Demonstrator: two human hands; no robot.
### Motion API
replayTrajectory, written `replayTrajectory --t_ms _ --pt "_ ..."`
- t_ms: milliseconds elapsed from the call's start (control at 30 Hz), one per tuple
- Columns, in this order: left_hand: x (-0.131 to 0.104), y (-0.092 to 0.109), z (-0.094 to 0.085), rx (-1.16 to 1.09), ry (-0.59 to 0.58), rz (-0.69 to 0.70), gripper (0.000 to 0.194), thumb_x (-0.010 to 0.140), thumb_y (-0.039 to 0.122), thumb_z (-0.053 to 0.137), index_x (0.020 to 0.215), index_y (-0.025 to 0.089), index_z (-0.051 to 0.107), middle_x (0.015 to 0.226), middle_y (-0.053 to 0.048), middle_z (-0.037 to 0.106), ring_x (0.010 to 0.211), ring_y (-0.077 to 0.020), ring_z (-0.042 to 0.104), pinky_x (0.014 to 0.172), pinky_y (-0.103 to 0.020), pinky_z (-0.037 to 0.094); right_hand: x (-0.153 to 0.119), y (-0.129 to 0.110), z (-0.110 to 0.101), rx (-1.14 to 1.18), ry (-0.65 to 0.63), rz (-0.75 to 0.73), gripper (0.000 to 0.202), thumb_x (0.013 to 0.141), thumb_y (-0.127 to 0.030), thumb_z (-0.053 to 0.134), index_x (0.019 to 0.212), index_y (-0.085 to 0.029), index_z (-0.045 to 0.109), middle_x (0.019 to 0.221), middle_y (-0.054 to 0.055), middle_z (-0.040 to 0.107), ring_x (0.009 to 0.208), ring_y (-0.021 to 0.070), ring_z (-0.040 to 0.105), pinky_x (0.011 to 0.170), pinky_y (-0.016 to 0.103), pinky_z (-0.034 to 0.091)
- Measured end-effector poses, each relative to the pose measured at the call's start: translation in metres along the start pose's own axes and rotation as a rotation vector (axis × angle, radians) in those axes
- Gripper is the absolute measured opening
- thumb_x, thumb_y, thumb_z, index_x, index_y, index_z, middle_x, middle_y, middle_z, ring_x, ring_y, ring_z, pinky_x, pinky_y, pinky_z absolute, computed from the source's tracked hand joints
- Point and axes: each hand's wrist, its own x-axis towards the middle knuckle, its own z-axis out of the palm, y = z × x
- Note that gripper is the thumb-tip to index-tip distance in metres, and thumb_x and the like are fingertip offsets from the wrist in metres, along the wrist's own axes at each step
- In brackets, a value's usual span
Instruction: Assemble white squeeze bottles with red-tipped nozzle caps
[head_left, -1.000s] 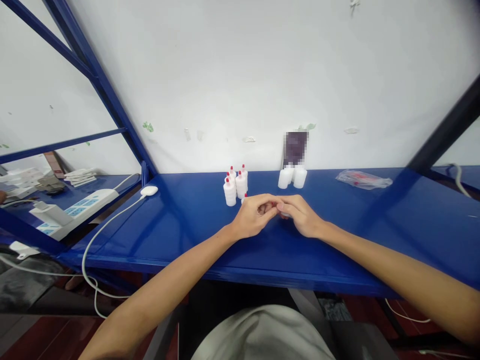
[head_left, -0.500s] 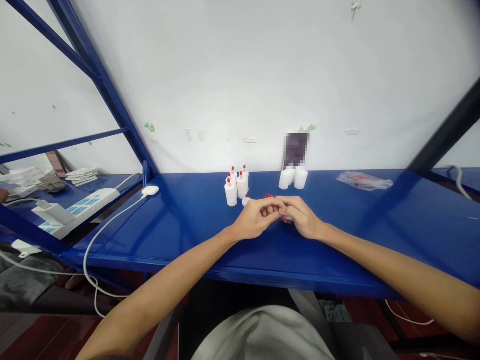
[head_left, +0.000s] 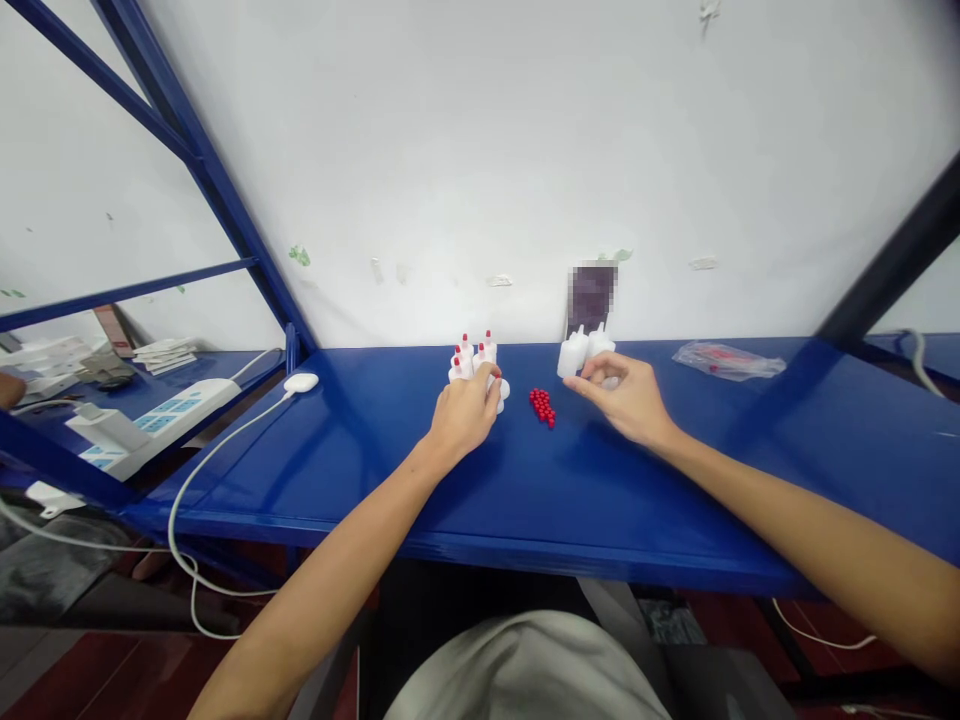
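Observation:
My left hand (head_left: pixel 465 408) is closed at the near side of a group of white bottles with red tips (head_left: pixel 460 368), its fingers round a red-tipped white bottle (head_left: pixel 503 392) that they partly hide. Several small red caps (head_left: pixel 541 407) lie in a loose pile between my two hands. On the right, my right hand (head_left: pixel 624 395) is curled beside white bottles with bare nozzles (head_left: pixel 572 355). A white piece shows behind its fingers, and whether they grip it is unclear.
Flat on the blue table (head_left: pixel 337 450) at the right is a clear plastic bag (head_left: pixel 729 361) with red bits inside. A dark pixelated panel (head_left: pixel 592 295) leans on the wall. A power strip (head_left: pixel 161 425) and white cable are at the left.
My hands have parted from the middle. The left moved left to the red-tipped bottles, the right moved right to the bare-nozzle bottles. The pile of red caps is uncovered.

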Motion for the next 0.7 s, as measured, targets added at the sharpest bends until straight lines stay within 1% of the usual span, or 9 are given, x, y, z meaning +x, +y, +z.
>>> replayTrajectory --t_ms 100,200,267,333,400,467,567,700 --pt "-0.002 0.005 0.002 0.143 -0.077 -0.011 0.030 0.101 0.031 0.035 0.119 0.020 0.057 0.084 -0.009 0.070 0.076 -0.0253 0.068 0.072 -0.034 0.048 0.001 -0.001 0.001 0.025 0.077 0.010 0.030 0.074 -0.042 0.077 0.068 -0.020 0.059 0.053 -0.003 0.053 0.053 0.0130 0.047 0.065 0.031 0.043" --pt "-0.003 0.008 0.002 0.211 -0.135 -0.033 0.032 0.101 0.029 0.033 0.121 0.018 0.055 0.090 -0.013 0.071 0.078 -0.0281 0.070 0.072 -0.036 0.050 0.003 0.004 -0.001 0.081 0.159 0.040 0.028 0.071 -0.041 0.078 0.070 -0.020 0.059 0.054 -0.003 0.054 0.051 0.0138 0.048 0.061 0.032 0.043" --pt "-0.002 0.007 0.001 0.223 -0.138 -0.045 0.032 0.101 0.029 0.032 0.121 0.017 0.055 0.089 -0.014 0.071 0.078 -0.0287 0.070 0.072 -0.036 0.050 0.006 0.010 -0.005 0.149 0.202 0.050 0.026 0.073 -0.041 0.076 0.071 -0.021 0.059 0.054 -0.002 0.053 0.049 0.0150 0.049 0.056 0.032 0.041" --pt "-0.001 0.005 -0.001 0.222 -0.104 -0.052 0.032 0.102 0.029 0.032 0.119 0.018 0.056 0.090 -0.014 0.071 0.080 -0.0294 0.070 0.073 -0.037 0.050 0.008 0.016 -0.010 0.238 0.219 0.022 0.022 0.080 -0.041 0.065 0.072 -0.023 0.058 0.053 -0.001 0.051 0.048 0.0168 0.048 0.052 0.034 0.040" --pt "-0.001 0.003 -0.002 0.216 -0.064 -0.057 0.032 0.101 0.030 0.033 0.119 0.019 0.057 0.091 -0.014 0.072 0.084 -0.0299 0.070 0.074 -0.037 0.050 0.010 0.019 -0.014 0.290 0.212 -0.011 0.022 0.085 -0.041 0.054 0.071 -0.024 0.057 0.054 0.001 0.050 0.048 0.0187 0.048 0.052 0.036 0.039" --pt "0.000 0.001 -0.004 0.210 -0.041 -0.061 0.031 0.101 0.031 0.036 0.117 0.020 0.060 0.091 -0.013 0.072 0.086 -0.0297 0.070 0.075 -0.036 0.050 0.011 0.019 -0.016 0.272 0.201 -0.008 0.023 0.086 -0.040 0.050 0.071 -0.025 0.057 0.055 0.002 0.051 0.050 0.0203 0.049 0.055 0.037 0.040" --pt "0.000 0.000 -0.005 0.215 -0.028 -0.074 0.030 0.099 0.031 0.041 0.113 0.021 0.065 0.090 -0.012 0.073 0.085 -0.0288 0.071 0.074 -0.034 0.050 0.011 0.016 -0.015 0.216 0.161 0.030 0.019 0.083 -0.039 0.052 0.071 -0.025 0.057 0.057 0.003 0.053 0.055 0.0205 0.051 0.060 0.037 0.043" --pt "0.002 -0.001 -0.007 0.222 -0.016 -0.095 0.032 0.098 0.032 0.044 0.113 0.021 0.069 0.087 -0.011 0.074 0.084 -0.0260 0.071 0.077 -0.033 0.050 0.010 0.014 -0.010 0.195 0.089 0.049 0.016 0.080 -0.035 0.055 0.069 -0.023 0.056 0.057 0.001 0.054 0.055 0.0177 0.050 0.057 0.032 0.040"
